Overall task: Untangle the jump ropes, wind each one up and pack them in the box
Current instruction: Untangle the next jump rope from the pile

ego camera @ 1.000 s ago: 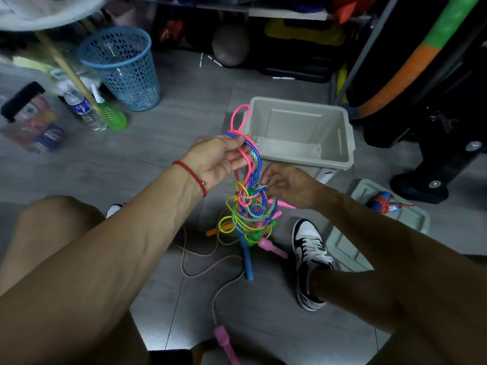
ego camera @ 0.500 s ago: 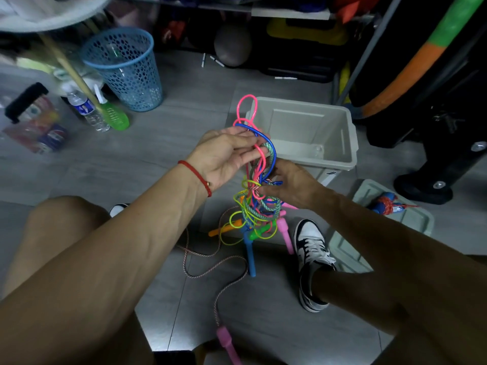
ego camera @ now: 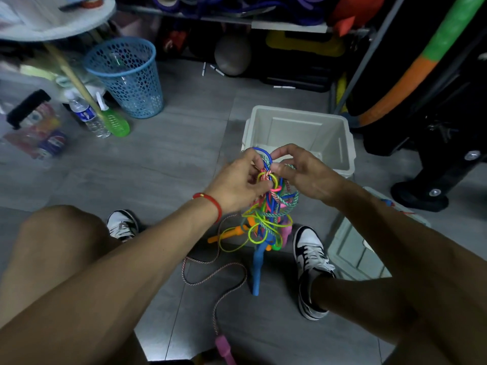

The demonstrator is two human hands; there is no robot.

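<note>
both hands are up at the top of the knot, right in front of the pale grey plastic box, which sits open on the grey tiled floor. the left hand, with a red cord bracelet at its wrist, has its fingers curled in and pinches strands at the top of the tangled bundle of coloured jump ropes. the right hand is pinching too, thumb and forefinger closed on a teal braided strand just beside the left hand's fingertips. the bundle hangs down between the two hands, a mess of yellow-green, blue, pink and teal loops, with an orange plastic handle jutting out to the left and a blue foam handle dangling straight down, its lower end close to the floor. a red-and-white twisted rope trails from the bundle across the tiles in loose curves and ends at a pink handle near the bottom edge. two black-and-white sneakers are planted either side of the hanging ropes. the box's pale green lid lies flat on the floor to the right, partly hidden by the right forearm. further back on the left stands a blue perforated plastic wastebasket.
</note>
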